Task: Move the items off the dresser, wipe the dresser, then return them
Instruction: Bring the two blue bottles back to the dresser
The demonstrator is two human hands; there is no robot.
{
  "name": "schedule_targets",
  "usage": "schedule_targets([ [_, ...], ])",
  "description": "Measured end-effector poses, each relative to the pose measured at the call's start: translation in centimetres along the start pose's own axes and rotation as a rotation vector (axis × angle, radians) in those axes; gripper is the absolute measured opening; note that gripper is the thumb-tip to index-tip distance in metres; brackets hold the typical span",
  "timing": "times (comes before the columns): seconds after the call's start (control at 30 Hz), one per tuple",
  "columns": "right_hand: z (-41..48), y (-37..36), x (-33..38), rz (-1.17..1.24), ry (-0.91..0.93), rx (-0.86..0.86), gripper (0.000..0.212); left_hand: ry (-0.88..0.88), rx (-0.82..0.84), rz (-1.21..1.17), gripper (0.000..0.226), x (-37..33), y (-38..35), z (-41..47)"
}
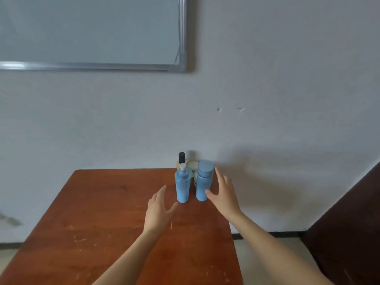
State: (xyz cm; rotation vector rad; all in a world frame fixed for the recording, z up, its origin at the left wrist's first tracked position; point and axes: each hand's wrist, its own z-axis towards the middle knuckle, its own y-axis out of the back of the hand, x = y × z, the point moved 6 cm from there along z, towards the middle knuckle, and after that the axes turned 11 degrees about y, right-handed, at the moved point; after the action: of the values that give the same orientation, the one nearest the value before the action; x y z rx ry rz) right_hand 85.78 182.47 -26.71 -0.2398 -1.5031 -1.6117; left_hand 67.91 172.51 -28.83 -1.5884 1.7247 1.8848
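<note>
A reddish-brown wooden dresser top fills the lower middle of the head view. At its far right corner stand a blue pump bottle and a taller blue capped bottle. Behind them are a bottle with a black cap and a pale round jar, both partly hidden. My left hand hovers open just left of the pump bottle, fingers spread. My right hand is open beside the capped bottle, its thumb close to the bottle's lower side. Neither hand holds anything.
The dresser stands against a pale wall. A whiteboard hangs on the wall at the upper left. Dark brown furniture stands at the right, with a strip of floor between it and the dresser.
</note>
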Motion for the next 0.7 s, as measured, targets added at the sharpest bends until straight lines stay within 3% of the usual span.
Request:
schedule_targets([
  [0.23,2.9,-0.8,0.2,0.097,0.052,-0.065,0.071,-0.062,0.069,-0.029,0.073,-2.2,-1.2,3.5],
  [0.43,4.0,-2.6,-0.5,0.139,-0.034,-0.034,0.064,-0.097,0.122,-0.128,0.064,-3.3,-2.3,6.1],
  [0.7,3.7,-3.9,-0.8,0.103,-0.095,-0.157,0.061,-0.075,0.231,-0.254,0.051,-2.8,-3.5,8.0],
])
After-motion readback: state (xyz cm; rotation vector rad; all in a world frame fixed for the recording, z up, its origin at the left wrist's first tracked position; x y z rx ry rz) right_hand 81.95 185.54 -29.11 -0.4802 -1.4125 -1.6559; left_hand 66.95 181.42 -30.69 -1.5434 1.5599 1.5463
